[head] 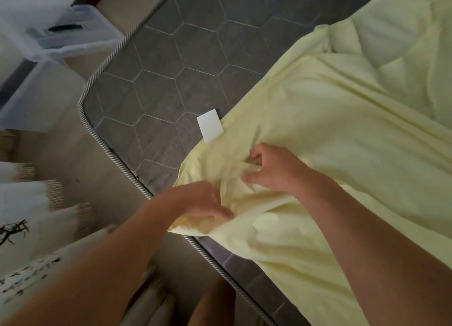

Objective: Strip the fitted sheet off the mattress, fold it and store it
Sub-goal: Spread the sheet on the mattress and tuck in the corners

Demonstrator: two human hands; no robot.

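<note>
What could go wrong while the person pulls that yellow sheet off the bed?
1. The left hand and right hand grip only one bunched corner of the sheet, while much of it covers the mattress; a hard tug might strain the seam.
2. Loose fabric hangs over the mattress edge, so it could drag on the floor or tangle feet.
</note>
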